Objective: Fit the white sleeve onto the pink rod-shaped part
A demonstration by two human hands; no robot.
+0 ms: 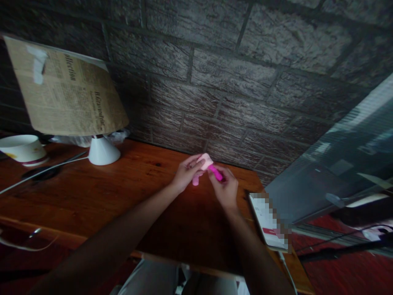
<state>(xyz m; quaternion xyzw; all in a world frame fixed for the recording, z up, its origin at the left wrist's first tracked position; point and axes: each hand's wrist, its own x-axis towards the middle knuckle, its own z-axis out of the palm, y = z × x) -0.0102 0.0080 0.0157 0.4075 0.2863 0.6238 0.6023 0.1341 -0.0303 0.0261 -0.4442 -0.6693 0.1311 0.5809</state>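
Both my hands meet above the middle of a wooden table [101,192]. My left hand [186,174] is closed round a small pale pink object [203,162] whose lower end sticks out below the fingers. My right hand [225,187] pinches a bright pink stick-like piece [216,172] that touches the pale pink object. I cannot make out what the two pink parts are.
A white lamp base [103,151] with a newspaper shade [66,96] stands at the back left, a white bowl [21,148] beside it. A phone [267,221] lies at the table's right edge. A brick wall [233,78] is behind. Cables [46,166] run across the left side.
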